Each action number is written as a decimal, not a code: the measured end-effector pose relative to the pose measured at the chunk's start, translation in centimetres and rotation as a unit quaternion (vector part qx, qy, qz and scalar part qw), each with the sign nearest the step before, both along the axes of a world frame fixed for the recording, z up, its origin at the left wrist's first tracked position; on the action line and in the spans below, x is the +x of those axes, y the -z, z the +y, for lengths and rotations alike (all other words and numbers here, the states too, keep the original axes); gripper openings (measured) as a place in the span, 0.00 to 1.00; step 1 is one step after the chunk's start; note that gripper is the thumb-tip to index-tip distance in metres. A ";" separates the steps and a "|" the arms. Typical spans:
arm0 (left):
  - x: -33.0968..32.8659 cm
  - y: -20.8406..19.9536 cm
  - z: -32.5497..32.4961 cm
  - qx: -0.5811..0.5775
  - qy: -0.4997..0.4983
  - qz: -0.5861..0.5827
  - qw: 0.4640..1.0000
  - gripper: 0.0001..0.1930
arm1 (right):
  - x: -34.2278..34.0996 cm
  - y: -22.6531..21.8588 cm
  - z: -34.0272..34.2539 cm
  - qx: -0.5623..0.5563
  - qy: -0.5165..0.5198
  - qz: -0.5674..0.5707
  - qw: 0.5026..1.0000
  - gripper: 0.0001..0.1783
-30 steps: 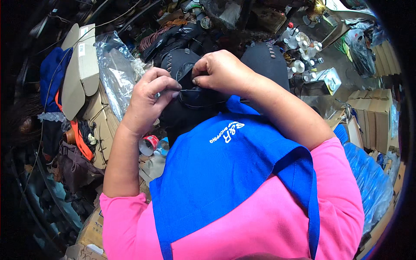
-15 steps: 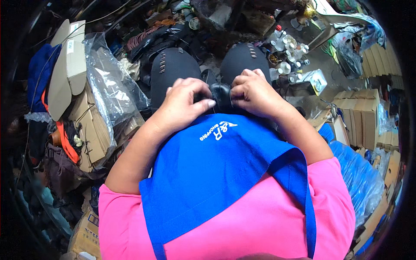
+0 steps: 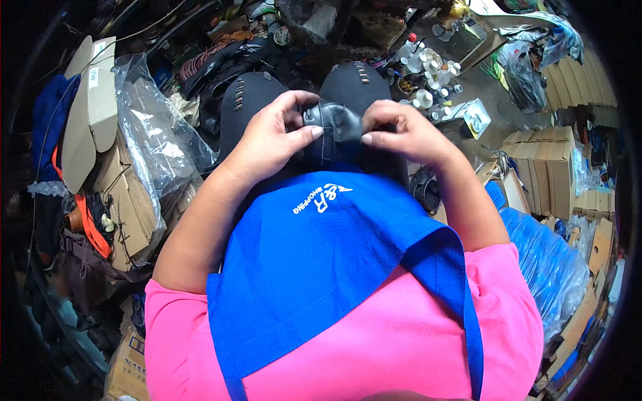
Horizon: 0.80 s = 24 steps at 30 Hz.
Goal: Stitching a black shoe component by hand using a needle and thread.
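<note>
A shiny black leather piece (image 3: 341, 128), with a stitched seam and a small round eyelet, is held upright above my lap. It looks like part of a shoe, though its lower end is hidden. My left hand (image 3: 273, 137) grips its left edge between thumb and fingers. At the right edge of the leather, my right hand (image 3: 408, 132) is closed in a pinch; whatever is between those fingertips is too small to make out. My dark-trousered knees (image 3: 251, 100) rise on both sides beyond the hands. A blue apron (image 3: 314, 267) covers my front.
White bottles and containers (image 3: 431, 73) cluster on the floor beyond my right knee. Stacked brown cardboard (image 3: 542, 164) and blue plastic-wrapped goods (image 3: 542, 267) stand at the right. On the left, clear plastic sheeting (image 3: 157, 120) lies against cardboard (image 3: 120, 194).
The black leather piece has come up into clearer view, with my left hand gripping its edge. My right hand has turned, its thumb and forefinger now pinched at the leather's right side.
</note>
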<state>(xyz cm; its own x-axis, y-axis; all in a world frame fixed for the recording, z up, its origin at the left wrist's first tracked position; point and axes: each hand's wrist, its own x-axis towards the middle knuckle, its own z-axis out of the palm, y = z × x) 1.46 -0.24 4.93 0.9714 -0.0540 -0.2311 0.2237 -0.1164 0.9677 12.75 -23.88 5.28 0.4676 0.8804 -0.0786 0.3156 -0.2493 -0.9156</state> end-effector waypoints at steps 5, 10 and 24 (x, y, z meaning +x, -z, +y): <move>0.9 0.9 1.3 0.036 0.009 0.008 0.999 0.21 | 2.7 0.6 1.5 -0.055 0.068 -0.096 0.992 0.15; 2.2 -1.2 2.1 0.340 0.113 -0.095 0.929 0.25 | 3.7 2.7 4.0 -0.036 -0.035 -0.297 0.953 0.17; 7.4 1.3 1.5 0.310 0.206 -0.109 0.922 0.23 | 2.2 1.3 4.0 0.240 0.234 0.325 0.884 0.13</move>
<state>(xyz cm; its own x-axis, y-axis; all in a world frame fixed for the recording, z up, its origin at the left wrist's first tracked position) 8.87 1.26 3.66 0.9252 -0.3513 -0.1437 -0.1543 -0.6941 0.7031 14.97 -19.84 3.95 0.7836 0.6067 -0.1341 -0.3507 0.2537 -0.9015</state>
